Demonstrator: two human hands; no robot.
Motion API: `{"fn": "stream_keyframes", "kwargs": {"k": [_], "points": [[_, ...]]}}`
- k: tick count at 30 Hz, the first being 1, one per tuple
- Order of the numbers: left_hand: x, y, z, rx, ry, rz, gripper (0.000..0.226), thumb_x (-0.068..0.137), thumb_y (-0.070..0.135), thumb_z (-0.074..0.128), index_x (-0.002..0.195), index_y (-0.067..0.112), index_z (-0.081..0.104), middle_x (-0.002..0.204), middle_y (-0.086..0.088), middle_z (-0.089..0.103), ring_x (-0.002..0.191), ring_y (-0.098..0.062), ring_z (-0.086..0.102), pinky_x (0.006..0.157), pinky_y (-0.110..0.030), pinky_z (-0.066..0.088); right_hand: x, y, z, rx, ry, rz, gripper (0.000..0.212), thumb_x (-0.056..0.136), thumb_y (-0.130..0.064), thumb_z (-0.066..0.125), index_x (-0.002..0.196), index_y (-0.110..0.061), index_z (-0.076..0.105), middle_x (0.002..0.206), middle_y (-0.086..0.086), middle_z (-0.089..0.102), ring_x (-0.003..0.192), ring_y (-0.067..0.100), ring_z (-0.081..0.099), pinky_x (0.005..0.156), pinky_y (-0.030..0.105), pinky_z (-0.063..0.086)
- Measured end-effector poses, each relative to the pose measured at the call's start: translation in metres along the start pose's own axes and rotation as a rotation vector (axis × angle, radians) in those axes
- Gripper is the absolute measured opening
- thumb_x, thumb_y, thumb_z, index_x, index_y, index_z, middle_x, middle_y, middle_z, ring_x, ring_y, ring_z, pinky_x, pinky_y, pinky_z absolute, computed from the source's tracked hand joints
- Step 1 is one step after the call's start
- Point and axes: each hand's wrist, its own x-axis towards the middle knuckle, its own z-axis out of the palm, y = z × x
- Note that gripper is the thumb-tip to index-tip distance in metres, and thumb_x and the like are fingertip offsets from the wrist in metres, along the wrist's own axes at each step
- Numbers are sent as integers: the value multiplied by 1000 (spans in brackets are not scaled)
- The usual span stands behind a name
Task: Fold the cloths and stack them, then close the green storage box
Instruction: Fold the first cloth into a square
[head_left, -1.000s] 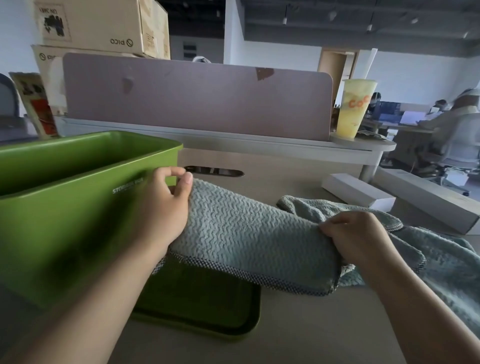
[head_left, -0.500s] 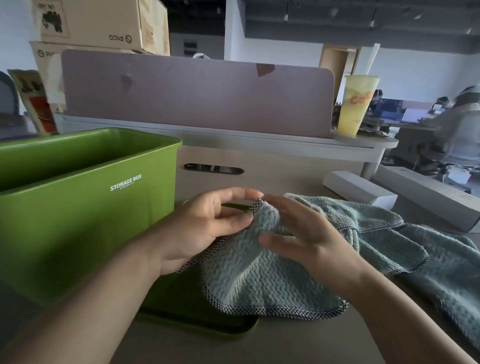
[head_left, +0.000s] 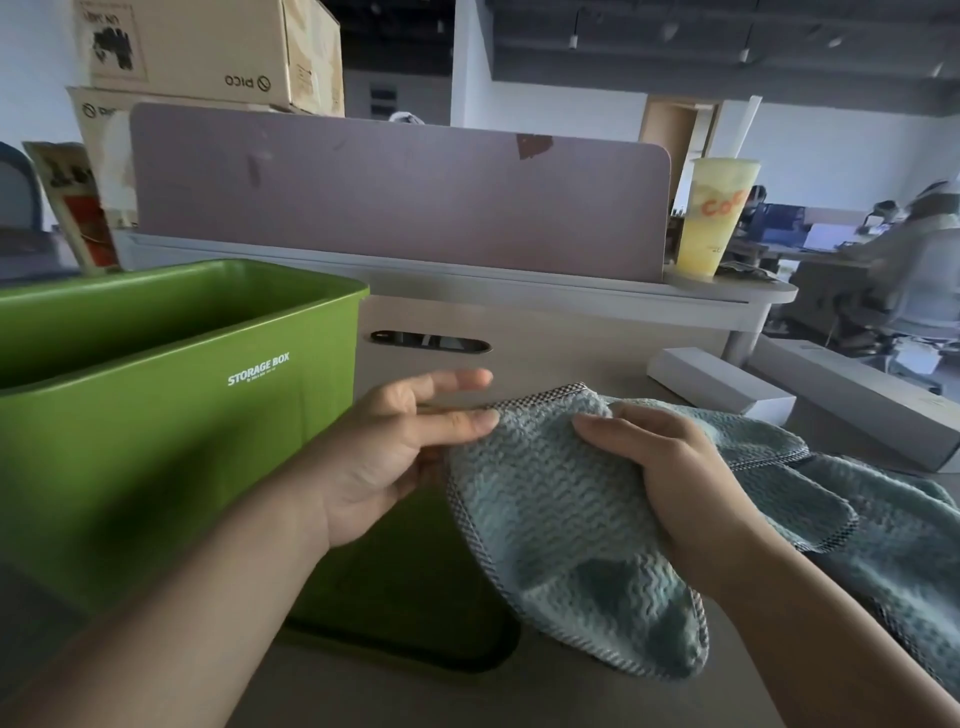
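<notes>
Just right of the green storage box (head_left: 182, 415), in the head view, the folded cloth (head_left: 561, 519) was held up over the table (head_left: 571, 353). The right hand (head_left: 670, 467) gripped it, fingers curled over the top fold. The left hand (head_left: 395, 452) had its fingers (head_left: 467, 420) straight and apart, tips touching the hemmed edge. The cloth was a soft, limp teal wave-weave with a checked hem. It looked light and likely to sag wherever unsupported, so corners or the fold line seemed the best holds. Another cloth (head_left: 883, 545) lay rumpled to the right. The box was rigid, smooth plastic and stood open, and its flat lid (head_left: 415, 613) lay on the table.
</notes>
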Motion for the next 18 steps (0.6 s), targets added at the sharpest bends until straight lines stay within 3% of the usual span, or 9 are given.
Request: {"fn": "stream_keyframes", "kwargs": {"k": [2,4,7,9,11,13,16,18], "points": [[2,1,1,-137,76,73,55,56,9,75,110,20,67,87,-7,73,78,-17,69,63,-23,54,-5,-7,1,95,-135,74,28,80,-9,61,52,-11,62,55,9,60,45,21,57,43,20,44],[2,2,4,-210,122,138,54,57,4,72,108,20,66,82,-3,73,72,-13,70,59,-19,54,-10,-12,2,90,-302,121,35,78,-7,59,45,-16,63,42,5,56,28,14,50,30,12,33],[2,2,7,-202,141,221,54,55,2,71,106,22,66,82,-1,75,74,-11,70,61,-17,53,-16,-16,5,154,-431,171,13,80,0,58,70,-5,65,56,13,63,36,16,57,32,15,40],[2,1,8,-172,153,263,54,53,2,72,104,22,67,86,-2,75,78,-12,71,64,-17,54,-13,-12,6,186,-355,123,7,79,3,61,85,1,63,71,18,68,51,18,65,43,19,49],[1,0,9,-113,179,301,52,51,3,74,99,23,69,87,-2,76,80,-14,70,67,-19,54,-7,-5,5,97,-214,-8,30,69,-6,73,97,-9,65,86,27,66,69,22,67,59,26,54],[0,-1,10,-12,225,324,48,50,9,78,94,27,72,88,-2,76,83,-17,71,73,-24,54,-4,-2,5,1,-91,-146,33,68,-15,78,99,-21,67,87,31,61,72,23,61,67,32,48],[-2,-3,13,93,271,352,44,48,20,82,89,33,74,94,0,76,90,-19,71,81,-29,53,-2,1,2,-98,-19,-315,17,76,-9,72,92,-16,70,67,0,68,65,10,62,65,20,46],[-3,-2,14,126,283,365,41,49,22,81,88,32,74,94,4,76,89,-17,71,79,-27,52,-1,2,2,-194,29,-376,12,79,-4,71,81,-17,72,69,-8,71,65,4,64,64,15,46]]}}
